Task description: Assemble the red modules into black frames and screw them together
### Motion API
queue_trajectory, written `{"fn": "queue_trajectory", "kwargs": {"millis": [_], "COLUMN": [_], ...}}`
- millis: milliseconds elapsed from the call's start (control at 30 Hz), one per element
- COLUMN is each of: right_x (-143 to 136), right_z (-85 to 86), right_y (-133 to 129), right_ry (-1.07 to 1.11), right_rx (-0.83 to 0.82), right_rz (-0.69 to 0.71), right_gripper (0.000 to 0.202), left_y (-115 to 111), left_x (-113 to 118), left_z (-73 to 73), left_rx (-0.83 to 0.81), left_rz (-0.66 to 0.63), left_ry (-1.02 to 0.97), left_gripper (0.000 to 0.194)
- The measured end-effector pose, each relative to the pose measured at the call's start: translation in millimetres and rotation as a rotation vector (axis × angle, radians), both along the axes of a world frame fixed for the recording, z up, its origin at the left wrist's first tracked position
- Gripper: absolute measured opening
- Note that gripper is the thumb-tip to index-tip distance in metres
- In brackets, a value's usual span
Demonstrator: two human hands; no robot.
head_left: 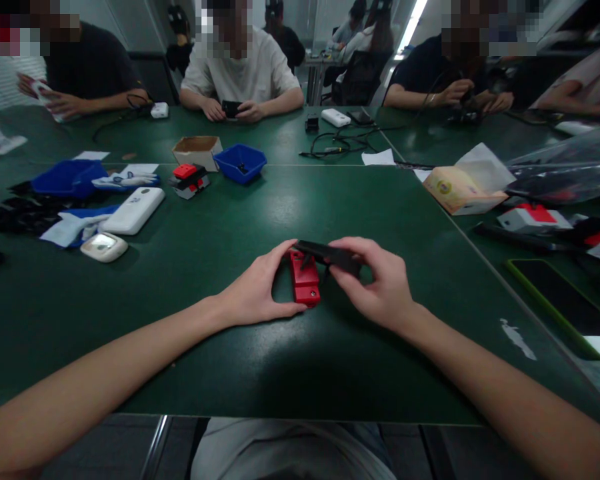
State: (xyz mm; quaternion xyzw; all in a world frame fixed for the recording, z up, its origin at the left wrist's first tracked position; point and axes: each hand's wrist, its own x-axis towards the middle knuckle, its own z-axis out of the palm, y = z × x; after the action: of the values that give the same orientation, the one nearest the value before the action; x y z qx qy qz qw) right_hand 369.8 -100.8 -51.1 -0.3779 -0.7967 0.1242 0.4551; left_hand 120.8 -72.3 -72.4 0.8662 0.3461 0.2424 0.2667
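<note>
Seemingly smooth, slightly glossy on the small red stepped plastic block (305, 291); rather matt on the long black plastic piece (344, 260). On the flat green tabletop (215, 233), smooth, soft shine. Dull cardboard in the brown open box (197, 157).

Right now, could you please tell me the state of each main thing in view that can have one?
Left hand: closed on the red block.
Right hand: pinching the black part.
Red block: on the table, held.
Black part: tilted above the red block; contact unclear.
Small blue bin: open, dark bits inside.
Cardboard box: open-topped.
Tissue box: open, sheet sticking out.
Green-edged slab: lying flat, face dark.
</note>
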Motion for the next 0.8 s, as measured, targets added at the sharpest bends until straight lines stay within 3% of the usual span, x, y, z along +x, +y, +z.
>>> {"fn": "queue_trajectory", "kwargs": {"millis": [67,133,333,567,733,800], "right_x": [-2,-4,-7,-6,-3,-2], "right_z": [-5.4,-10.5,-11.7,-11.4,-16.6,-18.0], "right_y": [-3,-3,-1,2,8,9], "right_ry": [-0.189,-0.334,-0.527,-0.521,-0.387,-0.37], "right_rx": [0.181,0.265,0.257,0.21,0.109,0.102], "right_rz": [0.152,0.21,0.186,0.221,0.26,0.27], "right_gripper": [0.028,0.028,0.026,0.034,0.07,0.075], "left_y": [0,0,0,2,2,2], "left_x": [0,0,1,0,-1,0], "left_z": [-0.9,-0.8,1.0,-0.4,-0.1,0.5], "left_rx": [-0.015,-0.009,0.005,0.016,0.01,0.005], "left_rz": [-0.006,-0.017,-0.026,-0.028,-0.026,-0.019], "left_ry": [-0.001,0.004,0.01,0.009,-0.007,-0.005], "left_gripper": [0.112,0.109,0.101,0.1,0.106,0.108]}}
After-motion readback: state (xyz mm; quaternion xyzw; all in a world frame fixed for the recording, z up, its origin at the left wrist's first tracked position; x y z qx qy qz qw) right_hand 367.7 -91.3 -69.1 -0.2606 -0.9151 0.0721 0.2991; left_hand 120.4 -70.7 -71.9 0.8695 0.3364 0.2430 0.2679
